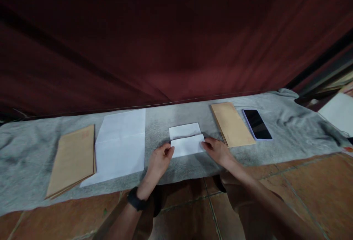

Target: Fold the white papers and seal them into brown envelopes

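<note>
I have the folded paper [188, 146] between my left grip [159, 162] and right grip [219, 152], each pinching one of its side edges.

Indoor rm, poss. a home but can't confirm: tiled floor [322, 184], 1 gray cloth [298, 133], dk red fabric [176, 48].

Support: long grey cloth [160, 122], wrinkled at its right end. On it, left to right: kraft envelope stack [73, 155]; creased white paper [121, 148], touching that stack; folded white sheet [187, 145]; second kraft envelope stack [233, 126]; smartphone [257, 124] in lavender case, just beside.
</note>
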{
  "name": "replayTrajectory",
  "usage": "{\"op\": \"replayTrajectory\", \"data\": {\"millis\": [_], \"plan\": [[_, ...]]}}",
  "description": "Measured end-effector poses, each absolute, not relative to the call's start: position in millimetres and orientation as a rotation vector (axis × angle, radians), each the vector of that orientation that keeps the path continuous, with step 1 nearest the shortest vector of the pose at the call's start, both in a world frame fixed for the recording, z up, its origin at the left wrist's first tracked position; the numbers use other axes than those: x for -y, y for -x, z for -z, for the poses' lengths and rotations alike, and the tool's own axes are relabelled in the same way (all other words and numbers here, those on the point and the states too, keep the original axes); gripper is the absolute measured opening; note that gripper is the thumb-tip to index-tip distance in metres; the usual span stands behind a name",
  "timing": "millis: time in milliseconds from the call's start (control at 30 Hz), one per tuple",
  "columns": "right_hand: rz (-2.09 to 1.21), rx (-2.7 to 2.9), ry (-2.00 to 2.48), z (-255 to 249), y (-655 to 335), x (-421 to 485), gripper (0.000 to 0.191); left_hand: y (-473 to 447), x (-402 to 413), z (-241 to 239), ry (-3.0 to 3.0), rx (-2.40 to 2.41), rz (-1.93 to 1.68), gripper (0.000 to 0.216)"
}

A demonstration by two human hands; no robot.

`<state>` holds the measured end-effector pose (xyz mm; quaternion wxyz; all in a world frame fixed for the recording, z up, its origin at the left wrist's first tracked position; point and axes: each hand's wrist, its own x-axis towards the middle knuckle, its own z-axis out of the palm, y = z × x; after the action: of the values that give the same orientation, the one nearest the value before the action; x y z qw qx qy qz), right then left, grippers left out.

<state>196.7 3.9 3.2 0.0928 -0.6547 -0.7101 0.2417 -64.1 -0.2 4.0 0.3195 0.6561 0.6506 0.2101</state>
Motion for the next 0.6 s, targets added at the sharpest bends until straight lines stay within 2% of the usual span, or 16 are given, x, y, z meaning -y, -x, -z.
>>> {"op": "replayTrajectory", "data": {"millis": [267, 600], "plan": [[-0.608, 2.091, 2.302, -14.6, -176.9, -12.7, 0.035, 45.7, -8.0, -13.1, -1.814, -2.09, -0.177, 0.027], [-0.604, 2.062, 2.376, -18.2, -173.9, -23.9, 0.041, 40.0, -14.9, -14.0, -1.75, -2.178, -0.112, 0.031]]}}
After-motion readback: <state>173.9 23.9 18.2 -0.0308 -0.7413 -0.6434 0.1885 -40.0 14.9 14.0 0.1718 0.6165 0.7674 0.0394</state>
